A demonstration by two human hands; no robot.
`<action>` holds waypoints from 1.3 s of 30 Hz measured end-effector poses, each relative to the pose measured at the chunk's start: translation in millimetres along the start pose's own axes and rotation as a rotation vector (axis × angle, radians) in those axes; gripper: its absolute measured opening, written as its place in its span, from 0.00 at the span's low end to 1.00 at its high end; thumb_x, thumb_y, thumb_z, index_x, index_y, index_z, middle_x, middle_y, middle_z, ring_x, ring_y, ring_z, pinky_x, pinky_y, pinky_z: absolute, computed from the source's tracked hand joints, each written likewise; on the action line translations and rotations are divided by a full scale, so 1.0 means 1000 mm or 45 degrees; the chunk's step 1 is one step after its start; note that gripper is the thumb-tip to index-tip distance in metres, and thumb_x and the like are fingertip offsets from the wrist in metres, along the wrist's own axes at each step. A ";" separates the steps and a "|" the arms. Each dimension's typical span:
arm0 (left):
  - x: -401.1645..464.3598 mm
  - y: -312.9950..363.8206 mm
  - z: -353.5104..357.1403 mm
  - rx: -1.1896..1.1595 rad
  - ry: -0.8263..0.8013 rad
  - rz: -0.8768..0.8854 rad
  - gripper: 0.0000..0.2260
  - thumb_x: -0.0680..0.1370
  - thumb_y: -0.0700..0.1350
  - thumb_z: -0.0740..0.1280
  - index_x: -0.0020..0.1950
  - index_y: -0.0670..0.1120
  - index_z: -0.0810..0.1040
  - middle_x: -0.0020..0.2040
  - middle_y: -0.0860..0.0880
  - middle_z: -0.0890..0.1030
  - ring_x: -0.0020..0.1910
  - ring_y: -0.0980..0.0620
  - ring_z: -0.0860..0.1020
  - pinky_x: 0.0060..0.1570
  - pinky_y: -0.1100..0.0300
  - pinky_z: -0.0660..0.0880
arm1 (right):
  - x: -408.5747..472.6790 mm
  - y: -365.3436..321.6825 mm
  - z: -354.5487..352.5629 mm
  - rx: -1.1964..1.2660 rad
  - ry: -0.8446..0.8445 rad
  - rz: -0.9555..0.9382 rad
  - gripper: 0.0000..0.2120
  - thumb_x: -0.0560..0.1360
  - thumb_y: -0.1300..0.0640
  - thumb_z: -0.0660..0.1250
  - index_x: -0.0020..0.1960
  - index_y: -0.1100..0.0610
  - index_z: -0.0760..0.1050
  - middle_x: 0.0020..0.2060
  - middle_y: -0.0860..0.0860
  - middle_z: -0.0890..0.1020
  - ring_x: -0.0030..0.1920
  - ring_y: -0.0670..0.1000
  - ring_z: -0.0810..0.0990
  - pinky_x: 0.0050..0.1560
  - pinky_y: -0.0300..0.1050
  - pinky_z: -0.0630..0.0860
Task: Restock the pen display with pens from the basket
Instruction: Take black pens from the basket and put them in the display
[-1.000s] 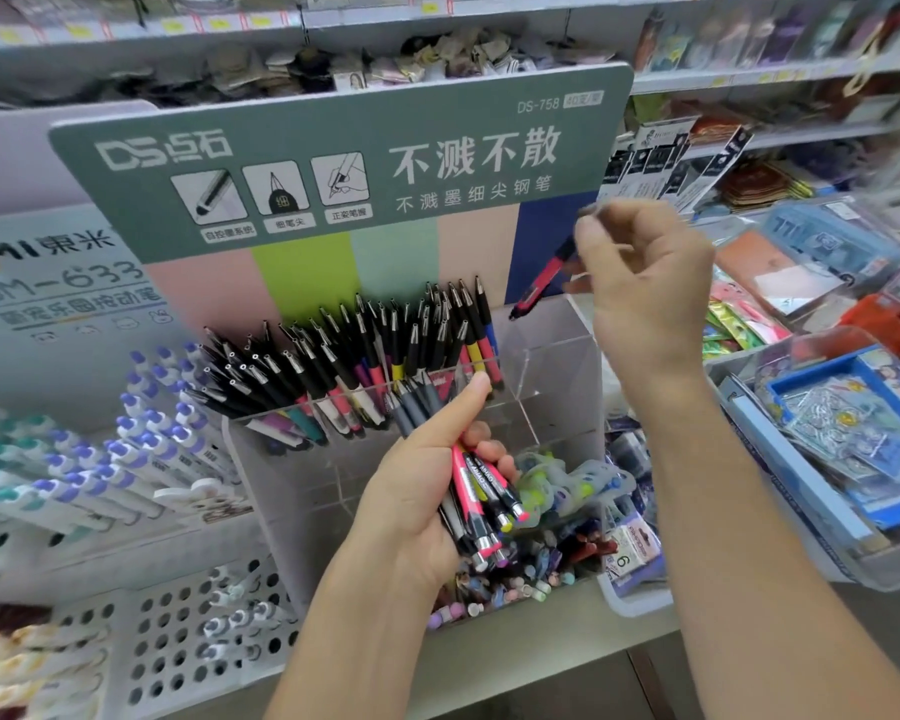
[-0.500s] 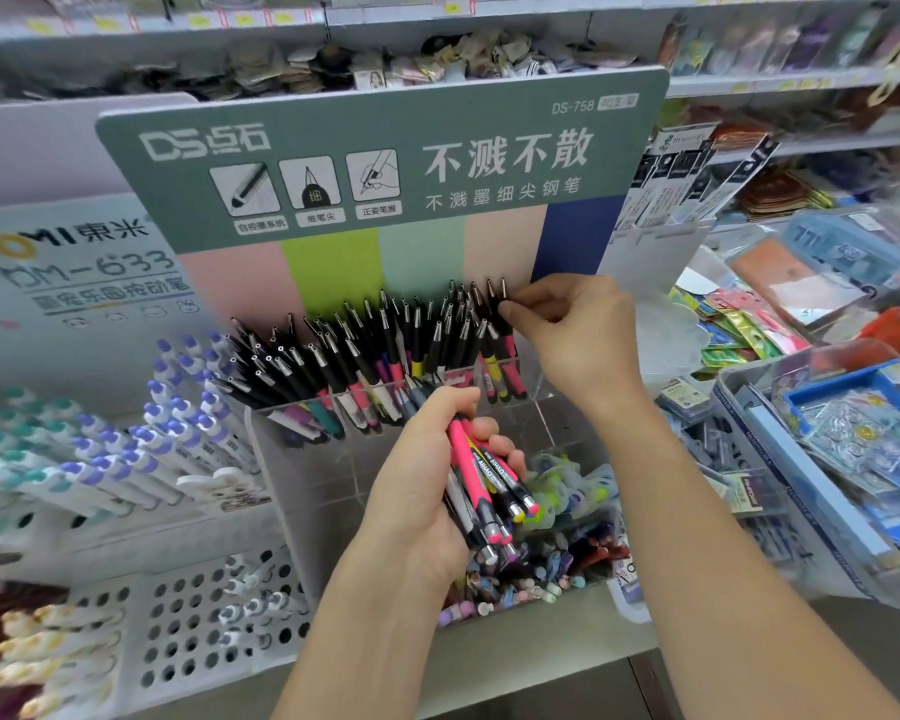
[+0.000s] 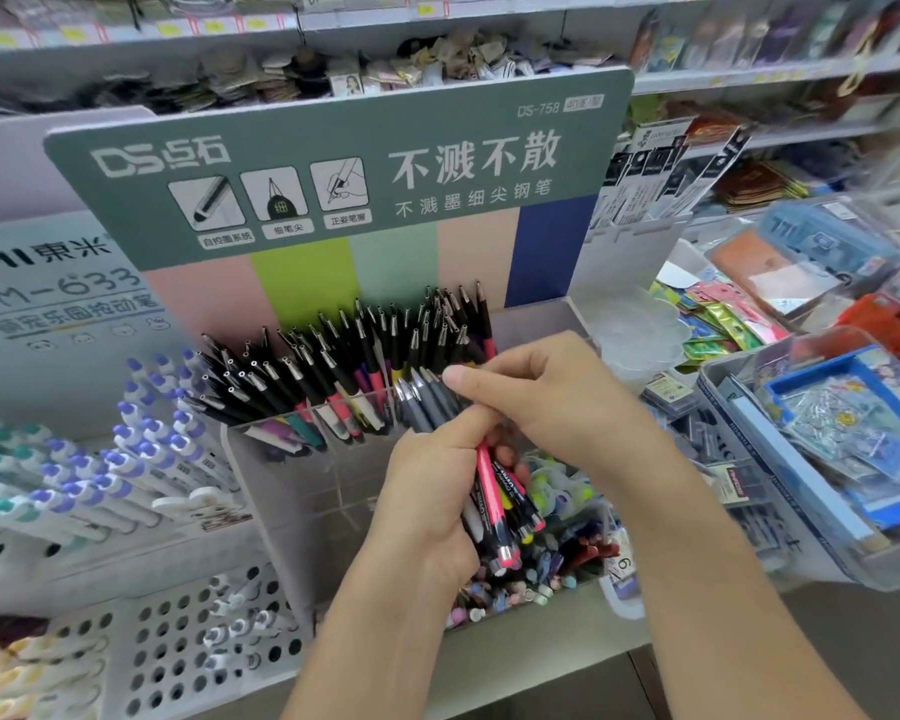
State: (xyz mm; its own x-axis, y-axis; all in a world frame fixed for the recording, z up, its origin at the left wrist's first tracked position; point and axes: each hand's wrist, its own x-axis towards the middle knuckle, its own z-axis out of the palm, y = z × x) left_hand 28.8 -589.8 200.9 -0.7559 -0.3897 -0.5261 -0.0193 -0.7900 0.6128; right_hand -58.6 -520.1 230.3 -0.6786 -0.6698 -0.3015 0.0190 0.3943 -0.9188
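Observation:
The clear acrylic pen display [image 3: 292, 491] stands under a green header card, its upper row packed with black-tipped pens [image 3: 365, 356]. In front of the display my left hand [image 3: 432, 491] grips a bundle of pens [image 3: 494, 506], pink, yellow and black, tips pointing up. My right hand [image 3: 552, 397] reaches in from the right and pinches the upper ends of pens in that bundle, just below the rightmost display row. The right part of the upper row holds few pens. No basket is in view.
White and blue pens [image 3: 141, 449] fill a rack at the left, with a perforated white tray [image 3: 188, 652] below. Small capped items [image 3: 541, 579] fill the display's lower bin. A clear box of blue packets [image 3: 842, 433] stands at the right. Shelves of goods run behind.
My right hand put a pink pen into the right end of the display row, then came down to the bundle in my left hand, which rose slightly.

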 end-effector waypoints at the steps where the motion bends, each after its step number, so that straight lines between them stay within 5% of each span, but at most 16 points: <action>1: 0.000 -0.002 0.002 0.051 0.012 0.029 0.05 0.74 0.36 0.72 0.41 0.40 0.77 0.26 0.47 0.72 0.22 0.54 0.71 0.24 0.62 0.73 | 0.001 0.003 0.001 0.063 0.010 0.037 0.12 0.75 0.52 0.76 0.37 0.59 0.83 0.27 0.57 0.79 0.23 0.54 0.76 0.28 0.45 0.75; 6: 0.000 -0.006 0.005 0.218 0.008 0.098 0.04 0.72 0.34 0.74 0.41 0.40 0.80 0.26 0.47 0.73 0.23 0.54 0.71 0.23 0.62 0.73 | 0.002 0.008 -0.007 0.297 0.025 0.130 0.10 0.73 0.59 0.75 0.34 0.60 0.81 0.25 0.53 0.75 0.23 0.52 0.73 0.24 0.42 0.72; 11: 0.003 -0.001 0.003 0.066 -0.060 -0.121 0.13 0.67 0.52 0.79 0.41 0.44 0.81 0.28 0.49 0.73 0.23 0.54 0.72 0.23 0.61 0.74 | 0.009 0.015 -0.013 0.784 0.031 0.212 0.08 0.77 0.57 0.71 0.39 0.58 0.81 0.32 0.53 0.79 0.27 0.48 0.75 0.28 0.39 0.72; 16: 0.002 0.008 -0.003 -0.206 -0.013 -0.195 0.10 0.78 0.46 0.68 0.39 0.46 0.74 0.29 0.51 0.71 0.23 0.55 0.70 0.25 0.63 0.73 | 0.018 0.015 -0.030 1.244 0.437 -0.174 0.06 0.81 0.59 0.65 0.47 0.59 0.78 0.34 0.51 0.82 0.31 0.45 0.79 0.28 0.33 0.74; 21: -0.002 0.014 -0.005 -0.275 -0.052 -0.176 0.05 0.77 0.42 0.65 0.42 0.44 0.73 0.31 0.50 0.73 0.26 0.53 0.73 0.28 0.61 0.76 | 0.035 0.001 -0.038 0.393 0.828 -0.728 0.04 0.82 0.60 0.66 0.50 0.58 0.79 0.40 0.53 0.84 0.38 0.51 0.84 0.36 0.43 0.81; 26: -0.003 0.015 -0.005 -0.240 -0.026 -0.148 0.05 0.79 0.41 0.64 0.44 0.44 0.72 0.30 0.49 0.73 0.25 0.54 0.74 0.29 0.60 0.77 | 0.056 -0.001 -0.026 -0.467 0.706 -0.836 0.04 0.79 0.57 0.69 0.49 0.54 0.83 0.39 0.47 0.84 0.38 0.45 0.80 0.43 0.43 0.78; 31: -0.006 0.018 -0.008 -0.238 -0.008 -0.146 0.06 0.80 0.42 0.65 0.43 0.44 0.73 0.30 0.50 0.74 0.25 0.54 0.74 0.27 0.61 0.77 | 0.073 0.014 -0.017 -0.690 0.550 -0.604 0.06 0.79 0.55 0.69 0.51 0.52 0.84 0.42 0.50 0.86 0.43 0.53 0.83 0.46 0.47 0.79; 39: -0.010 0.020 -0.010 -0.254 0.010 -0.159 0.07 0.80 0.42 0.66 0.42 0.43 0.74 0.29 0.50 0.74 0.24 0.54 0.74 0.26 0.61 0.77 | 0.073 0.015 -0.005 -0.668 0.606 -0.478 0.09 0.79 0.49 0.67 0.52 0.49 0.85 0.41 0.50 0.86 0.44 0.55 0.83 0.45 0.53 0.81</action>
State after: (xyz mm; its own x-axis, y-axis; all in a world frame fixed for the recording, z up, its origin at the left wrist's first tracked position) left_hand 42.2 -606.5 212.9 -0.7508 -0.2861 -0.5954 0.0181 -0.9099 0.4144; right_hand -111.2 -559.6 195.8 -0.8138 -0.5227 0.2540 -0.5403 0.5196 -0.6619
